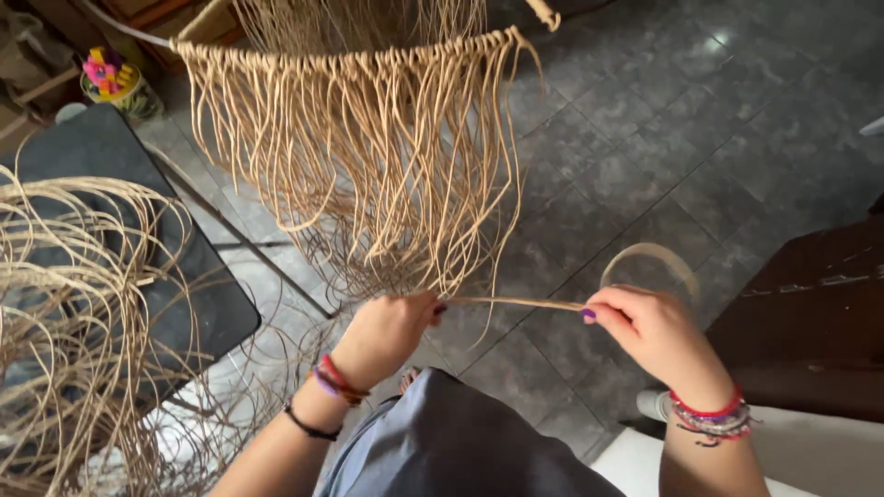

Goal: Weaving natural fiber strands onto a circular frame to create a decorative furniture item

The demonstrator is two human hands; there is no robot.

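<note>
Hanging from a knotted top edge far in the scene, the fringe of tan strands [368, 156] looks well begun: a full row is tied on, yet the long ends dangle loose and unworked, so most knotting seems left. A spare heap of strands [64, 313] waits on the dark table [212, 313] at left. Near, the left hand [387, 333] and right hand [649, 331] stretch a single strand [516, 303] between them, fingers of both pinched shut on it, its tail looping behind the right.

Grey tiled floor [700, 138], black table [110, 184] standing on it at left, loose tan fibre strands [64, 304] draped over the table
</note>
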